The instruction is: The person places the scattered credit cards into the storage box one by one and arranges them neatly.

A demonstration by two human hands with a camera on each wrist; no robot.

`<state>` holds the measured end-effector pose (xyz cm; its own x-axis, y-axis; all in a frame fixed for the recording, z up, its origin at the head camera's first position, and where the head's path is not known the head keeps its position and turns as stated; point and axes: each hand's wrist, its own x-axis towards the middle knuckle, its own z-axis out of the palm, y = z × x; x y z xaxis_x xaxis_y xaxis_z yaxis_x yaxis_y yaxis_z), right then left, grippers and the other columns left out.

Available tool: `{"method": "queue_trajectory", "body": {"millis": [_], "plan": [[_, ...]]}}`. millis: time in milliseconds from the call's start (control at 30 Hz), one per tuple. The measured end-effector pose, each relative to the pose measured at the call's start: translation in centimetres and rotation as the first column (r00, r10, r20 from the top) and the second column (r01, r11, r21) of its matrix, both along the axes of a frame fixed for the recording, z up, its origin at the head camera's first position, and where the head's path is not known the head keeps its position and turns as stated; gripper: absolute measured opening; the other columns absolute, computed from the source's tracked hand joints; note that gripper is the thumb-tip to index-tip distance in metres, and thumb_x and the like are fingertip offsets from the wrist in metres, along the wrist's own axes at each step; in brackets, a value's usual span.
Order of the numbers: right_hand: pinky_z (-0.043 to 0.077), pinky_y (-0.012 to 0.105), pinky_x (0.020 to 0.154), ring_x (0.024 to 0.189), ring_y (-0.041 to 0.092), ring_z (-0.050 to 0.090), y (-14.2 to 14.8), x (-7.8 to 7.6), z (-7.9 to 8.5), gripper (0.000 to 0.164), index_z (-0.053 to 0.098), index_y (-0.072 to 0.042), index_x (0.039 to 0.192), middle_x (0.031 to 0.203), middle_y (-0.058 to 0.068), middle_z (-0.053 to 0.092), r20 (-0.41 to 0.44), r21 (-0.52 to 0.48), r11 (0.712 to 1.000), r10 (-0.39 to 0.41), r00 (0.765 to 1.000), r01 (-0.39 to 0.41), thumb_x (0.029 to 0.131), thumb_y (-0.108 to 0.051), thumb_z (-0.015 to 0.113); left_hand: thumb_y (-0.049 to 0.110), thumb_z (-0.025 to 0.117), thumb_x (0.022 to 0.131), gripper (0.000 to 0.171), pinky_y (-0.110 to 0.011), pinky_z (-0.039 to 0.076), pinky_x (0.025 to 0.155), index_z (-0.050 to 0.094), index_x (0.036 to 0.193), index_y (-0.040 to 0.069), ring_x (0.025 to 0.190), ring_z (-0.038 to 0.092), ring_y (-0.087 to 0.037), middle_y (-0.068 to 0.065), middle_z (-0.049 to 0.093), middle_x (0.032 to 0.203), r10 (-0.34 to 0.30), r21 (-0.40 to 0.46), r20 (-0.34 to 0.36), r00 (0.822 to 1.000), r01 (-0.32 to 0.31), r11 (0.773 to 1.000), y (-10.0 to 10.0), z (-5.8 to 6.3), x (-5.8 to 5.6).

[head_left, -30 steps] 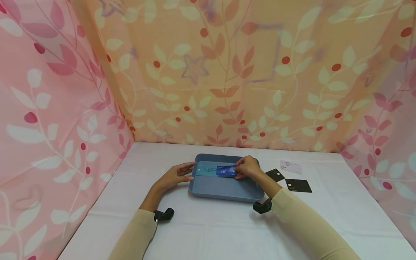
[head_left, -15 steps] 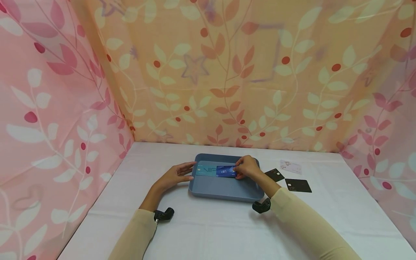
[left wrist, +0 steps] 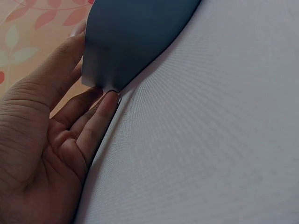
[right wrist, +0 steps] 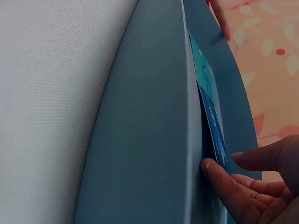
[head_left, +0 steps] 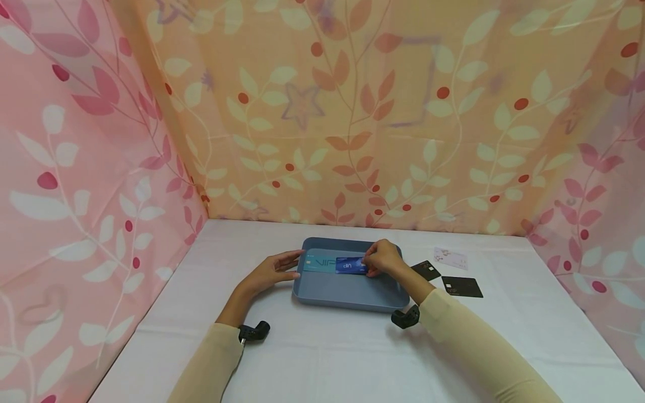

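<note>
A shallow blue-grey tray (head_left: 347, 291) lies on the white table. My left hand (head_left: 269, 273) grips its left edge; in the left wrist view the thumb side reaches past the wall while other fingers (left wrist: 100, 121) meet the lower edge. A teal VIP card (head_left: 318, 263) lies at the tray's left side. Over its right end overlaps a blue VIP card (head_left: 349, 266), its lettering upside down in the head view. My right hand (head_left: 385, 258) pinches the right end of this blue card between thumb and fingers. The right wrist view shows the blue card (right wrist: 212, 123) slightly tilted, with a dark gap beneath.
Right of the tray lie a black card (head_left: 426, 271) partly behind my right forearm, a larger black VIP card (head_left: 462, 286) and a pale floral card (head_left: 450, 258). Patterned cloth (head_left: 327, 112) stands behind the table and along both sides.
</note>
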<state>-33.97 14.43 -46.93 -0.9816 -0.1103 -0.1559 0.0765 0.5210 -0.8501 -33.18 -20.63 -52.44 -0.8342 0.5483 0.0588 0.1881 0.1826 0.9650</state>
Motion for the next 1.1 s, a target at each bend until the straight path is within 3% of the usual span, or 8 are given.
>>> {"method": "queue_trajectory", "body": {"millis": [633,867,1100], "plan": [[0.060,0.036,0.050,0.053,0.029,0.071,0.1,0.5,0.2,0.014,0.068,0.012,0.090,0.068,0.022,0.068,-0.024,0.053,0.998,0.042,0.999,-0.040,0.091,-0.002,0.071,0.016,0.076,0.093,0.069,-0.043,0.040,0.113,0.045,0.154,0.015,0.144,0.042,-0.028,-0.008,0.044,0.158,0.004,-0.010,-0.006,1.000,-0.004,1.000,0.1,-0.3,0.2],[0.061,0.038,0.051,0.054,0.029,0.071,0.2,0.5,0.4,0.015,0.068,0.011,0.091,0.068,0.022,0.069,-0.011,0.050,0.999,0.018,1.000,-0.018,0.092,-0.004,0.071,0.017,0.076,0.093,0.069,-0.043,0.040,0.114,0.044,0.154,0.015,0.145,0.042,-0.028,-0.009,0.042,0.159,-0.002,-0.014,-0.012,1.000,0.002,1.000,0.0,-0.4,0.1],[0.062,0.039,0.055,0.059,0.030,0.072,0.4,0.8,1.1,0.014,0.068,0.005,0.094,0.072,0.020,0.071,-0.067,0.078,0.997,0.023,0.997,-0.018,0.094,-0.009,0.071,0.020,0.076,0.093,0.071,-0.037,0.042,0.112,0.043,0.155,0.014,0.145,0.041,-0.029,-0.010,0.041,0.159,-0.004,-0.024,-0.028,1.000,0.004,1.000,-0.1,-0.1,-0.1]]}}
